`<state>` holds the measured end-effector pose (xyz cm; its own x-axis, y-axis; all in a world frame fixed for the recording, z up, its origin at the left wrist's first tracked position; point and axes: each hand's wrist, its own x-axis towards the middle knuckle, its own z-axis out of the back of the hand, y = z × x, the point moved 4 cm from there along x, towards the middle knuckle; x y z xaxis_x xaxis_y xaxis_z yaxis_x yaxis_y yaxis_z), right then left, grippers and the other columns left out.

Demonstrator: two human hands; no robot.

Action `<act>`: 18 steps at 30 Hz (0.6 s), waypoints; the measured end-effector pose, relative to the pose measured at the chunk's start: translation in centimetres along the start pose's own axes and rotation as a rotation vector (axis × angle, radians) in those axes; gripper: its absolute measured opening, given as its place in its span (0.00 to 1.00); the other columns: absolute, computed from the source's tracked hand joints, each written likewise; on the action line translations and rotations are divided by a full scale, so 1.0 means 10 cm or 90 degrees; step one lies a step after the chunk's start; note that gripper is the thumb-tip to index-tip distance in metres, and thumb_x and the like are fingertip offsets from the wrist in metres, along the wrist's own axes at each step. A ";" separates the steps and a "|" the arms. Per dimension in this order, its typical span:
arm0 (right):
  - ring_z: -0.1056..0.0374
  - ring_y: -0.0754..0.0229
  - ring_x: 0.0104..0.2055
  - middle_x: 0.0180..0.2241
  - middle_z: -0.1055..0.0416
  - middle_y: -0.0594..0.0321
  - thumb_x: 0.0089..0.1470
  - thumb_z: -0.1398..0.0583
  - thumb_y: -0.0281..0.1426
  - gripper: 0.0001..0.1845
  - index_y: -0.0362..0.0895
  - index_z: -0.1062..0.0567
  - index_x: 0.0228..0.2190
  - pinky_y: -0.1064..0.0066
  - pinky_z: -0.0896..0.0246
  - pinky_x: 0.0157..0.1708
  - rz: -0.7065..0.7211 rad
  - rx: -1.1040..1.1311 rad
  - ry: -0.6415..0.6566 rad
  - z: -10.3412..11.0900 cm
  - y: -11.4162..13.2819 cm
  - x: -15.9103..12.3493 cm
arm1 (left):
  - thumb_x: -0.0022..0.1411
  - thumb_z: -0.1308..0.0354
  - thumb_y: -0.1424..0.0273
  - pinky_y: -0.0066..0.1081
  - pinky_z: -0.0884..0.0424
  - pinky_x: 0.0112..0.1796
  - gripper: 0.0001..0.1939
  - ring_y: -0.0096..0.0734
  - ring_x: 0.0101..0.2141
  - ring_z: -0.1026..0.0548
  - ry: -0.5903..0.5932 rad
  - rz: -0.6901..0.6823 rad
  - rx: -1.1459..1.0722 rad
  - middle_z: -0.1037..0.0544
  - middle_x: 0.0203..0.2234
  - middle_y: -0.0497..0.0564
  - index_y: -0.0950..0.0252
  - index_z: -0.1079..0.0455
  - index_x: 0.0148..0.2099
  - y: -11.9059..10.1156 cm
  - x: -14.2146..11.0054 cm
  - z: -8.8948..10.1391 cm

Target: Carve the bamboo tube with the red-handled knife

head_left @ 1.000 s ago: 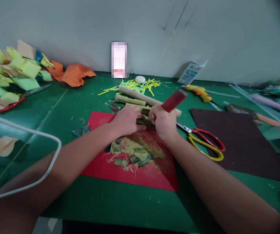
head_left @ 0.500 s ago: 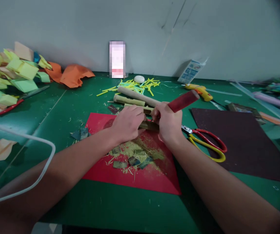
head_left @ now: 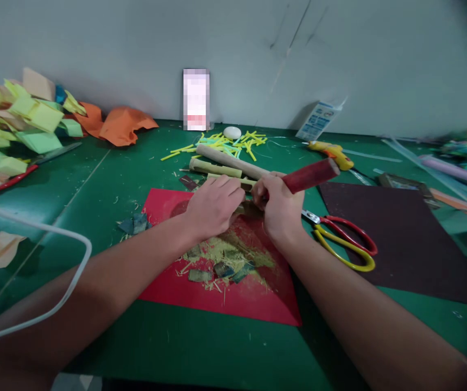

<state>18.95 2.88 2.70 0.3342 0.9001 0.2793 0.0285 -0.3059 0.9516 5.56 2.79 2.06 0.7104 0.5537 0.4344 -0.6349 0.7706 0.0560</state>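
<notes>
My right hand (head_left: 280,209) is closed around the red wooden handle (head_left: 310,175) of a tool whose working end is hidden by my fingers. Beside it, my left hand (head_left: 215,206) presses down with fingers wrapped over a bamboo piece (head_left: 250,206), mostly covered by both hands. Below them lies a red sheet (head_left: 168,288), strewn with pale shavings (head_left: 217,250) and several dark flat chips (head_left: 200,275). Just beyond my hands are a split bamboo length (head_left: 215,167) and a greyish round stick (head_left: 229,161).
Red-and-yellow-handled scissors (head_left: 345,241) lie right of my right hand, partly over a dark board (head_left: 412,244). Behind are yellow strips (head_left: 253,146), a white oval object (head_left: 232,132), a propped phone (head_left: 196,100) and a yellow glue gun (head_left: 331,153). A white cable (head_left: 82,239) arcs over my left forearm.
The red handle has tipped slightly lower and shifted right with my right hand. Less of the bamboo piece shows between my hands. My left hand stays nearly in place.
</notes>
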 end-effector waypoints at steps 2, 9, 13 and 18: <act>0.47 0.68 0.16 0.12 0.41 0.69 0.44 0.44 0.26 0.14 0.46 0.36 0.11 0.73 0.53 0.16 -0.006 -0.005 -0.005 0.00 0.00 0.00 | 0.63 0.44 0.72 0.40 0.36 0.39 0.04 0.45 0.43 0.29 0.001 0.007 -0.009 0.25 0.39 0.57 0.66 0.31 0.41 0.00 0.00 0.00; 0.47 0.68 0.16 0.13 0.41 0.70 0.42 0.44 0.26 0.12 0.47 0.37 0.12 0.74 0.53 0.16 0.001 -0.072 0.001 -0.01 0.00 0.02 | 0.66 0.43 0.65 0.42 0.33 0.41 0.10 0.46 0.44 0.28 0.013 -0.008 -0.035 0.25 0.40 0.58 0.67 0.29 0.42 0.02 0.01 -0.05; 0.46 0.67 0.19 0.15 0.41 0.70 0.45 0.43 0.26 0.12 0.47 0.38 0.15 0.73 0.51 0.19 0.038 -0.155 0.015 -0.02 -0.05 0.06 | 0.65 0.42 0.62 0.43 0.32 0.42 0.14 0.48 0.45 0.28 0.017 0.004 -0.058 0.24 0.42 0.60 0.69 0.27 0.44 0.02 0.01 -0.08; 0.49 0.68 0.20 0.16 0.44 0.71 0.45 0.42 0.27 0.14 0.47 0.40 0.15 0.72 0.53 0.19 0.011 -0.176 0.022 -0.06 -0.15 0.10 | 0.64 0.41 0.62 0.45 0.31 0.44 0.15 0.49 0.46 0.28 0.029 0.004 -0.090 0.24 0.46 0.61 0.68 0.26 0.46 0.03 0.02 -0.10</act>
<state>18.68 4.44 1.66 0.2998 0.9072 0.2953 -0.2372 -0.2289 0.9441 5.84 3.47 1.26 0.7216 0.5697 0.3935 -0.5922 0.8022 -0.0754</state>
